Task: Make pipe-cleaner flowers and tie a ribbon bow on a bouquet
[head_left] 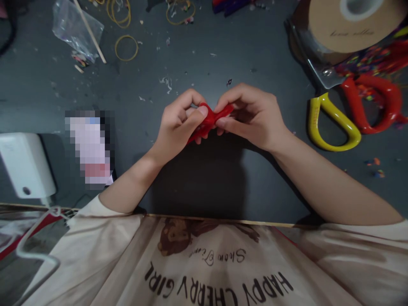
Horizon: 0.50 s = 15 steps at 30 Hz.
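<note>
My left hand (pixel 178 121) pinches one side of the red piece (pixel 208 122) and my right hand (pixel 256 117) its other end, so it sits bunched between them. Right of my grip lie scissors (pixel 327 75), a spool (pixel 353 36) just beyond.

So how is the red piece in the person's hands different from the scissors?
The red piece is pinched between the left hand and right hand; the scissors lie untouched to the right. The red piece is much smaller than the scissors. It looks bunched, while the scissors look rigid and spread open at the handles. Both show red, though one scissor handle is yellow.
</note>
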Tool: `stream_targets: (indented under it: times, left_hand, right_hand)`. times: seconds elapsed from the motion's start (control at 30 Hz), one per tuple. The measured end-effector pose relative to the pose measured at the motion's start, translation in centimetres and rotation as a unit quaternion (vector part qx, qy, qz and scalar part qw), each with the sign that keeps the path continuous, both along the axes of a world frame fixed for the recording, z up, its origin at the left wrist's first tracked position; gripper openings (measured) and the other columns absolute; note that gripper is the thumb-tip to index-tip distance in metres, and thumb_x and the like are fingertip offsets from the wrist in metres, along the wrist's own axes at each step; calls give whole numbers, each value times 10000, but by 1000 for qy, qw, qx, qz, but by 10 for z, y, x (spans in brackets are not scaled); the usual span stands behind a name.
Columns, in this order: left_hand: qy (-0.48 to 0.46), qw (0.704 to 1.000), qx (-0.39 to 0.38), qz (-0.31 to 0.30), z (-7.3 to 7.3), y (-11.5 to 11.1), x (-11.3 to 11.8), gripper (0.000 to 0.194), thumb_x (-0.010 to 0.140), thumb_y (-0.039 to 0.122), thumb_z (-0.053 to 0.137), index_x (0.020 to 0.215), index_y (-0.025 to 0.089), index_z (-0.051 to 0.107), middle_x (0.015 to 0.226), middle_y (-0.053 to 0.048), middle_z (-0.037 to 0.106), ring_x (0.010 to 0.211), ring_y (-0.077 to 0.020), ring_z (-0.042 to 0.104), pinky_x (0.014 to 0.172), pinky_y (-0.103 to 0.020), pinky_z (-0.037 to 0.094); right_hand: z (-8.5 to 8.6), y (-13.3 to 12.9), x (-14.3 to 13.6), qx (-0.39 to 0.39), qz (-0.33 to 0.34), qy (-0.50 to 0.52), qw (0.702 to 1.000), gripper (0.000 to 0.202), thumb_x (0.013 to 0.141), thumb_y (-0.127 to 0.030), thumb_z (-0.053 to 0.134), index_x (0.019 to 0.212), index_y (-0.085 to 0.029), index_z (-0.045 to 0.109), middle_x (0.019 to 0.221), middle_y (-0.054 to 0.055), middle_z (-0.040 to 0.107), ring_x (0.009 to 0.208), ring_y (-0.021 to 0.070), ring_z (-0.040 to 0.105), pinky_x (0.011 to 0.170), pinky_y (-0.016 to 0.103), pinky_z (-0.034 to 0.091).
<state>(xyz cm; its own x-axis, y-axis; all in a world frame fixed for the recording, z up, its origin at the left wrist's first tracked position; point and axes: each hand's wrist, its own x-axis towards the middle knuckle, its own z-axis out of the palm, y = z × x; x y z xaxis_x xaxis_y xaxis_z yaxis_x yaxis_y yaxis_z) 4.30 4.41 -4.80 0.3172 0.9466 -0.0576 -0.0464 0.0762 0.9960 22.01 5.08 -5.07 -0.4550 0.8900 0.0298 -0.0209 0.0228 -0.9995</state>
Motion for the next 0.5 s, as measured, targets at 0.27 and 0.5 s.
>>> stream_targets:
  times: [0.27,0.5]
  left_hand:
    - [42,999,-11,-20,8,-1,3,140,832,271,567,755,174,501,544,77,566,437,-7,514,402,-106,394]
    - [66,997,16,-24,8,-2,2,149,821,296,595,749,184,529,571,62,561,468,-11,516,417,-119,375]
  right_hand:
    - [3,-2,-4,-14,-40,3,999,116,782,-234,684,820,-169,595,700,-42,637,612,50,627,590,167,517]
    - [4,1,-5,-29,-43,8,999,174,750,-269,716,832,-193,583,720,-42,633,591,53,606,560,176,518]
